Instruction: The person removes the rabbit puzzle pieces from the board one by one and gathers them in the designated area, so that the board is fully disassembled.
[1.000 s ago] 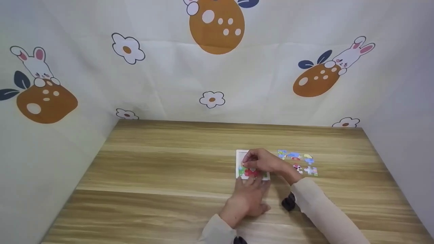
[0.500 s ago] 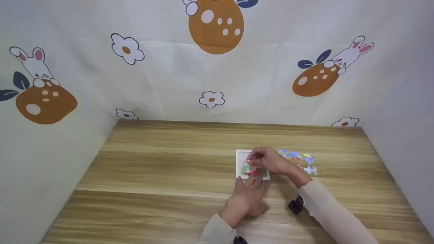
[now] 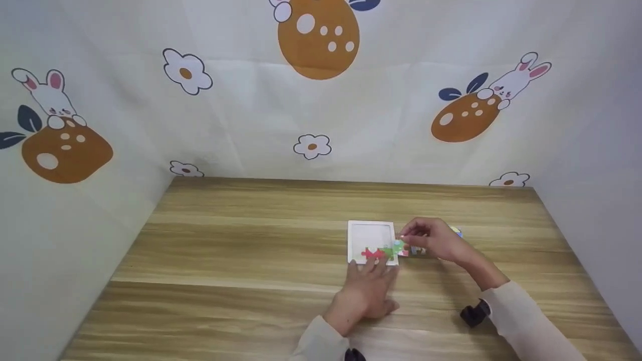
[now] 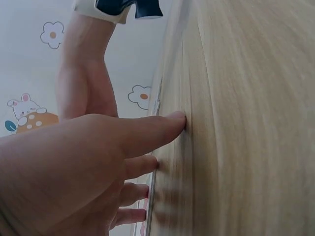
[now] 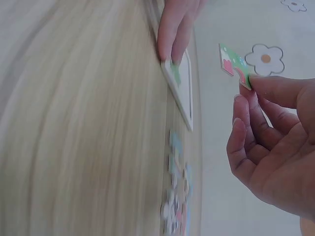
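A green jigsaw piece [image 5: 235, 64] with a pink patch is pinched between the thumb and fingertips of my right hand [image 3: 437, 241]. That hand is raised above the table, just off the right side of a white puzzle frame [image 3: 350, 238]. Inside the frame, red puzzle pieces [image 3: 370, 252] and a green one lie along the near side, partly under fingertips. My left hand [image 3: 368, 295] rests there with extended fingers on the frame's near edge. In the left wrist view, its thumb [image 4: 152, 132] touches the tabletop.
Several loose puzzle pieces [image 5: 172, 211] lie on the wooden table [image 3: 241, 250] right of the frame, mostly hidden by the right hand in the head view. A patterned cloth [image 3: 241, 115] stands behind and at both sides of the table.
My right hand has lifted the green jigsaw piece out of the frame's near left corner and carried it right, past the frame's right edge. The left hand has stayed in place.
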Demonstrator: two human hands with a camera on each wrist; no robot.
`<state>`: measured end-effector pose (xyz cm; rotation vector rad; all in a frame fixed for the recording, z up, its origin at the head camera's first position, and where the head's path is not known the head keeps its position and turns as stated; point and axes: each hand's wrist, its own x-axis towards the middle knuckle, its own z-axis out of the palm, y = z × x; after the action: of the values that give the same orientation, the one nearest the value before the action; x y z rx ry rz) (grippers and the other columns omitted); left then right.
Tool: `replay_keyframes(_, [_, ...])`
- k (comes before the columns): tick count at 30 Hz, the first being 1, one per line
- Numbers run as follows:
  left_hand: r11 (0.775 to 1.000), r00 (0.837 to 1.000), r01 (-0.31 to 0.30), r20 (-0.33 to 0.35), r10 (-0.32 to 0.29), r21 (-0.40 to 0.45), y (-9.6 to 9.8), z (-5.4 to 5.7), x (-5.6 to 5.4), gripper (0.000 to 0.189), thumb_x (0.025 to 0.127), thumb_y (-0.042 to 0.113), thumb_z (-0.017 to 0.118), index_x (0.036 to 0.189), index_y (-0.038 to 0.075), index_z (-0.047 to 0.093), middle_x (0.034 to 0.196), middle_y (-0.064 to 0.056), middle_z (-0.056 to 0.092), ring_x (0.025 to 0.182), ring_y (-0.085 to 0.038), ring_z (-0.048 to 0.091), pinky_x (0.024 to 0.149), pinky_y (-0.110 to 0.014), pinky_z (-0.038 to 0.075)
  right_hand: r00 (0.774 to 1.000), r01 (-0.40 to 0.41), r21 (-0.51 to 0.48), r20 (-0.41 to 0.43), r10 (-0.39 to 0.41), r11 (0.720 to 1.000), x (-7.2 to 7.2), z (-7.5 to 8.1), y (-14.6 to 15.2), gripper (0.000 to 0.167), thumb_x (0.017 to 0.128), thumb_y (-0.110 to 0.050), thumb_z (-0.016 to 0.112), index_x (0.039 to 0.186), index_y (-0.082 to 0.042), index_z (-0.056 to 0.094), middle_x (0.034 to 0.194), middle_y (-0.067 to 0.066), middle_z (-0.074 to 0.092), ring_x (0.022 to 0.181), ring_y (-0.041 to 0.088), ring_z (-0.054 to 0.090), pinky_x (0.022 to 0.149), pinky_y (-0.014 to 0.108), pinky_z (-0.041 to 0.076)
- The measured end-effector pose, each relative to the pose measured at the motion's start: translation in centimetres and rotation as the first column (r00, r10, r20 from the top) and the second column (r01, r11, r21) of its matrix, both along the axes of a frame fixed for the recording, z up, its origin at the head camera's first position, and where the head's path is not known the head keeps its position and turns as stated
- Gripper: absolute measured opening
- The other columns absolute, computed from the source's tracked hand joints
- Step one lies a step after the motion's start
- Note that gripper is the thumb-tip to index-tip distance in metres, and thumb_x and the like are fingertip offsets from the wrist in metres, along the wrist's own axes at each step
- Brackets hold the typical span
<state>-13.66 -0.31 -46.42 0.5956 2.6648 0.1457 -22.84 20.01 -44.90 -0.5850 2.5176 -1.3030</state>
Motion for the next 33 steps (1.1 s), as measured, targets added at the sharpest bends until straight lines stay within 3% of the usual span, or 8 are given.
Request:
replay_keyframes(9, [0.999, 0.999, 0.025, -0.032, -0.026, -0.036, 0.0, 0.0, 0.1, 0.076, 0.096, 0.060, 0.053, 0.160, 0.035, 0.022, 0.170, 0.005, 0.015, 0.158, -0.017, 0.014, 0.123, -0.057, 0.024, 0.998, -0.026, 0.045, 0.060, 0.023, 0.999, 0.7, -1.1, 3.3, 0.015, 0.094, -0.013, 0.069, 0.101, 0.000, 0.070, 0.093, 0.008, 0.067, 0.080, 0.006, 0.058, 0.068, 0.018, 0.049])
replay_keyframes(20, [0.999, 0.999, 0.022, -0.025, -0.023, -0.029, 0.1, 0.0, 0.0, 0.076, 0.096, 0.060, 0.054, 0.160, 0.035, 0.022, 0.170, 0.006, 0.014, 0.158, -0.017, 0.013, 0.123, -0.057, 0.022, 0.995, -0.102, 0.055, -0.012, 0.102, 0.993, 1.1, -2.3, 4.1, 0.007, 0.091, -0.003, 0.069, 0.094, 0.003, 0.070, 0.090, 0.016, 0.072, 0.080, -0.001, 0.059, 0.074, 0.017, 0.049])
replay_keyframes(28, [1.000, 1.000, 0.006, -0.003, -0.006, -0.015, 0.1, 0.2, 0.0, 0.075, 0.096, 0.059, 0.055, 0.159, 0.035, 0.023, 0.170, 0.007, 0.013, 0.158, -0.017, 0.011, 0.124, -0.056, 0.021, 0.999, -0.043, 0.087, 0.016, 0.042, 0.995, 1.4, -2.4, 3.9, 0.011, 0.089, -0.005, 0.072, 0.097, 0.003, 0.072, 0.094, 0.015, 0.074, 0.081, 0.000, 0.060, 0.074, 0.015, 0.049])
replay_keyframes(33, [1.000, 1.000, 0.013, -0.023, -0.014, -0.016, 0.1, 0.0, 0.0, 0.074, 0.095, 0.058, 0.056, 0.159, 0.034, 0.026, 0.170, 0.006, 0.017, 0.157, -0.017, 0.015, 0.123, -0.056, 0.023, 0.999, -0.044, 0.100, -0.022, 0.046, 0.994, 1.7, -2.4, 3.7, 0.014, 0.083, 0.001, 0.077, 0.095, 0.004, 0.072, 0.092, 0.014, 0.072, 0.079, 0.001, 0.060, 0.070, 0.015, 0.051])
